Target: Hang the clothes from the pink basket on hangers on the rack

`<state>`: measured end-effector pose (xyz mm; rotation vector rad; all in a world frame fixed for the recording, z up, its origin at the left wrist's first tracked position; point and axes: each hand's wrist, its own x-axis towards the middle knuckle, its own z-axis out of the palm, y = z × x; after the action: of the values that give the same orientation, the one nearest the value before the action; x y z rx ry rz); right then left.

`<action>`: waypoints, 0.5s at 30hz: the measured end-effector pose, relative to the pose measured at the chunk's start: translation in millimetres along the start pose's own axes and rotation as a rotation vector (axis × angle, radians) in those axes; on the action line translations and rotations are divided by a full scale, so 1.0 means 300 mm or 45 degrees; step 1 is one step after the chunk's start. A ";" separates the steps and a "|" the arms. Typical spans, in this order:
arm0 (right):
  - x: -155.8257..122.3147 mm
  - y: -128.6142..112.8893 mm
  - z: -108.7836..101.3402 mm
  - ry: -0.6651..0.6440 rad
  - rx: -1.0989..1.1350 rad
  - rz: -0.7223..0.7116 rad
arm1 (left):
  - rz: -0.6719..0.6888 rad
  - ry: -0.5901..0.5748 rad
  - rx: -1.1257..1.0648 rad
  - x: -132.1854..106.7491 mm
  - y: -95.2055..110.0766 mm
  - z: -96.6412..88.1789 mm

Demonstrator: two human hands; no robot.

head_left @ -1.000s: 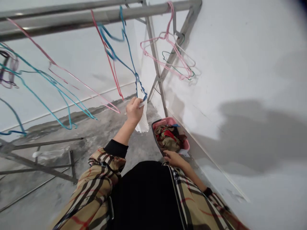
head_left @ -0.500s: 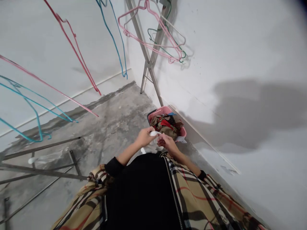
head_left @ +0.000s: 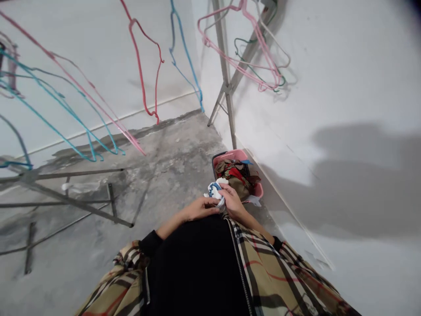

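A bunched white and blue piece of cloth (head_left: 215, 189) is held between my two hands, close in front of my black shirt. My left hand (head_left: 201, 208) grips its lower left side, fingers bent around it. From the right, my right hand (head_left: 230, 198) pinches the cloth with thumb and fingers. The cloth's lower part is hidden by my hands, and its kind cannot be made out. Just beyond my hands, on the floor, stands a pink laundry basket (head_left: 259, 189) filled with brown, red and dark clothes (head_left: 239, 181).
Pink hangers (head_left: 226, 56), a red hanger (head_left: 140, 66) and blue hangers (head_left: 186, 44) hang ahead and to the left. A metal rack leg (head_left: 229, 109) stands in the corner behind the basket. Metal bars (head_left: 75, 205) cross low at the left, near a white wall (head_left: 362, 87) on the right.
The white item in my hands now shows as a larger bunch with blue on it. My hands have come closer together. The view has shifted, so the hangers sit farther right.
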<state>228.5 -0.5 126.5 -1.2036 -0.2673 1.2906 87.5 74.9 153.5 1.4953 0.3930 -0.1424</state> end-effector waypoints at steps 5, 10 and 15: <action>-0.041 -0.079 0.018 -0.382 -0.111 0.041 | -0.174 0.575 0.029 -0.032 -0.097 0.027; -0.061 -0.156 0.065 -0.621 -0.168 0.156 | -0.351 1.237 0.138 -0.045 -0.206 0.008; -0.084 -0.182 0.114 -0.755 -0.261 0.222 | -0.466 1.460 0.238 -0.081 -0.251 0.004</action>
<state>226.6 6.8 195.1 -1.0015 -0.7505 1.7934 40.1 64.1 90.9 1.5553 1.6049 0.4327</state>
